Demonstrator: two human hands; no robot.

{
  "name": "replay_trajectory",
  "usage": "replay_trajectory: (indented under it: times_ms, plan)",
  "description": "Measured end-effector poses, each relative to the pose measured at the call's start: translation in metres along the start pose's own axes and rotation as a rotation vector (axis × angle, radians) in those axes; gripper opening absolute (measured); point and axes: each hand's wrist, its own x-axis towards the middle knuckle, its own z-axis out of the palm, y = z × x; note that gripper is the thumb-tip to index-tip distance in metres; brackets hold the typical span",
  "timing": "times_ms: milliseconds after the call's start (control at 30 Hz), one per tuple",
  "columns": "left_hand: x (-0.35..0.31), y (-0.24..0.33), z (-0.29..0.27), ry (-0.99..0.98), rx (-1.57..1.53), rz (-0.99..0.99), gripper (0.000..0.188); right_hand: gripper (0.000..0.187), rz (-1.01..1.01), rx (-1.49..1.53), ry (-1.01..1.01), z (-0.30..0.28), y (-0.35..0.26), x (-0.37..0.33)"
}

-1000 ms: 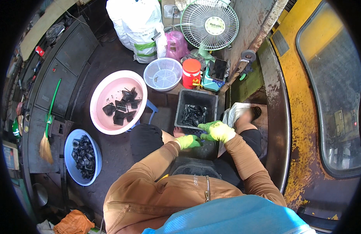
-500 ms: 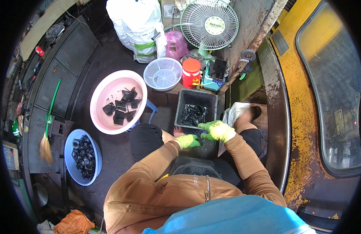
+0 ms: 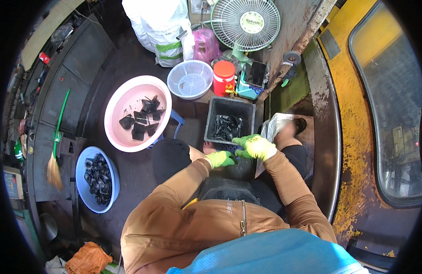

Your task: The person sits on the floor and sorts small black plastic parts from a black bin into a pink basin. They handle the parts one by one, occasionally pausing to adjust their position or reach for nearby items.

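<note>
My left hand (image 3: 221, 159), in a yellow-green glove, is low between my knees, its fingers bent and close together. Just to its right, my right hand (image 3: 256, 147) wears a matching glove and has its fingers curled toward the left one. Whatever they grip is too small or hidden to make out. Directly beyond the hands stands a dark grey crate (image 3: 210, 119) with small black parts (image 3: 228, 128) heaped inside. Left of it, a pink basin (image 3: 114, 123) holds several larger black angular pieces (image 3: 144, 116). A blue basin (image 3: 116, 176) farther left contains many black pieces (image 3: 99, 179).
A white strainer basket (image 3: 190, 80), red jug (image 3: 224, 75), teal box with a phone (image 3: 255, 73) and green fan (image 3: 247, 25) stand beyond the crate. White sacks (image 3: 158, 32) are behind. A broom (image 3: 55, 155) leans at left; a yellow, rusty machine panel (image 3: 357, 150) rises at right.
The view has shifted slightly. Both hands stay close together near the crate's front edge, the left one's fingers turned a little. The basins and crate stay in place.
</note>
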Motion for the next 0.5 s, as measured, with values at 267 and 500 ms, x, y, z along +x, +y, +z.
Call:
replay_trajectory:
  times_ms: [267, 500]
  plan:
    - [0.0, 0.019, -0.014, -0.004, -0.106, -0.217, 0.039, 0.057, 0.039, -0.004, -0.014, 0.0, -0.001, 0.002]
    - [0.0, 0.044, -0.032, -0.064, -0.193, -0.483, 0.043, 0.064, 0.158, -0.026, -0.167, 0.006, 0.0, 0.018]
